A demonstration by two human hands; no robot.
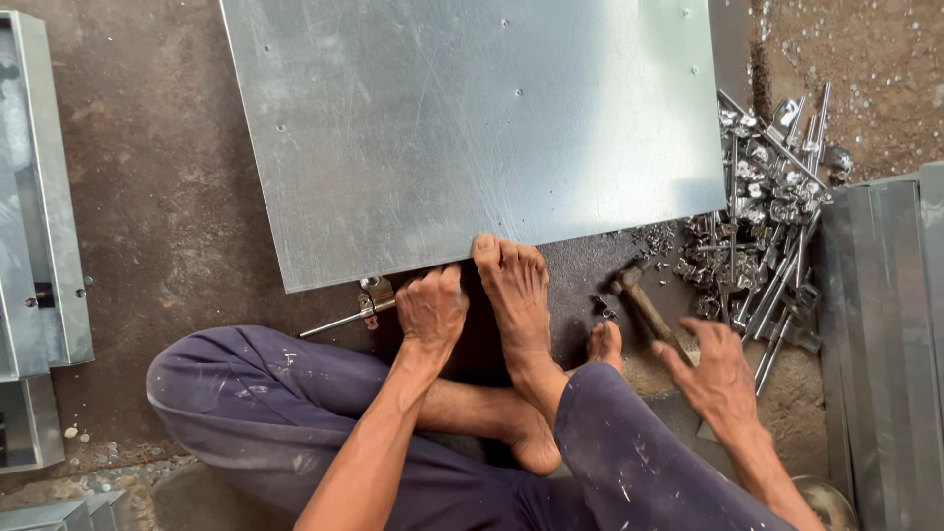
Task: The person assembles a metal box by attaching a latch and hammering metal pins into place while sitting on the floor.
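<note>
Head view, you seated cross-legged on the concrete floor (pixel 167 197); large galvanised metal sheet (pixel 472 118) lies flat in front of you, near edge against your toes. Your left hand (pixel 430 310) rests at that near edge, fingers curled down and closed at the sheet's rim, just beside a small metal latch (pixel 375 295) with a thin rod (pixel 334 323) running off to the left; cannot tell whether the fingers pinch the latch or only press beside it. Your right foot (pixel 516 295) is planted with toes touching the sheet edge, between the two hands. Your right hand (pixel 718 374) is open, fingers spread, touching the handle end of a hammer (pixel 644 305) lying on the floor; not closed round it. Heap of shiny latches and rods (pixel 767 226) just beyond the hammer; folded metal panels (pixel 885 334) at right, more panels (pixel 39 197) at left.
</note>
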